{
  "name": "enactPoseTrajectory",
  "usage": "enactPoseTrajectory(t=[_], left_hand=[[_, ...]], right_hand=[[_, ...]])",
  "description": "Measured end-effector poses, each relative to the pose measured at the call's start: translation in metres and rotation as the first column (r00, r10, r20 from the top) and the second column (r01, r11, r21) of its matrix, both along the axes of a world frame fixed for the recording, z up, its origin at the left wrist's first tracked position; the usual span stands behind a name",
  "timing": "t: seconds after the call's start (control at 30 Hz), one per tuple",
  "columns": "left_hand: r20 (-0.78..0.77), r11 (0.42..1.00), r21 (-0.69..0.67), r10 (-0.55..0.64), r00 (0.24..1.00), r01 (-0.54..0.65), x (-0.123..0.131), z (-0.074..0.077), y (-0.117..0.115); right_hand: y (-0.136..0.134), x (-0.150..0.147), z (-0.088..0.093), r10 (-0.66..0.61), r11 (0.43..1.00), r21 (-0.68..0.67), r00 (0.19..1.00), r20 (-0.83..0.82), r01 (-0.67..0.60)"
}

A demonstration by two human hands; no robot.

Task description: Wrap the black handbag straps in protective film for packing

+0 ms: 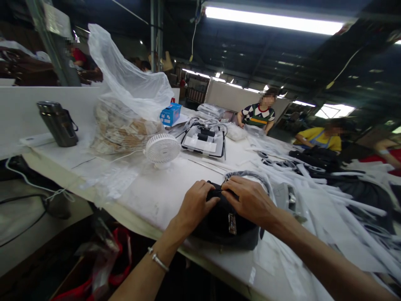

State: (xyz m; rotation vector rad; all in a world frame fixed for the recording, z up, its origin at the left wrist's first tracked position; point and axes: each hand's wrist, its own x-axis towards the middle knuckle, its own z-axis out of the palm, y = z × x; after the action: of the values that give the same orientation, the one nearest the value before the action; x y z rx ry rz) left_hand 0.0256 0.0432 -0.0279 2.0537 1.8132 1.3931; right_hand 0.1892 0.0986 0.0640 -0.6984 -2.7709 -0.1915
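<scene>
A black bag (241, 241) sits at the table's near edge, its dark opening facing me. My left hand (196, 203) is closed on the left part of its upper edge, thumb and fingers pinching the black material. Close beside it, my right hand (247, 200) pinches the same edge with thumb and fingertips. Below the right hand hangs a shiny metal tag (232, 224) against the dark inside. A wrapped, cord-like handle (261, 177) arches behind the right hand. What exactly lies between the fingertips is too small to make out.
On the white table (150, 196) stand a small white fan (163, 148), a dark flask (58, 124), a clear plastic sack (122, 121) and a blue box (171, 114). Another bag (205, 140) lies farther back. White strips (328, 209) cover the right side. Co-workers sit beyond.
</scene>
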Motion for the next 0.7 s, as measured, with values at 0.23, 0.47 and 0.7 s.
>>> enactPoseTrajectory(t=[0.23, 0.47, 0.7], left_hand=[[-0.052, 0.976, 0.216, -0.032, 0.998, 0.043, -0.003, -0.02, -0.002], [-0.032, 0.937, 0.338, -0.077, 0.997, 0.083, -0.006, -0.026, 0.001], [-0.003, 0.935, 0.327, -0.147, 0.989, 0.14, -0.005, -0.029, 0.005]], right_hand=[[0.003, 0.002, -0.005, 0.012, 1.0, -0.02, 0.999, 0.034, -0.011], [0.011, 0.006, -0.007, 0.143, 0.988, 0.052, 0.99, 0.01, -0.143], [0.016, 0.012, -0.01, 0.298, 0.936, 0.182, 0.953, 0.055, -0.303]])
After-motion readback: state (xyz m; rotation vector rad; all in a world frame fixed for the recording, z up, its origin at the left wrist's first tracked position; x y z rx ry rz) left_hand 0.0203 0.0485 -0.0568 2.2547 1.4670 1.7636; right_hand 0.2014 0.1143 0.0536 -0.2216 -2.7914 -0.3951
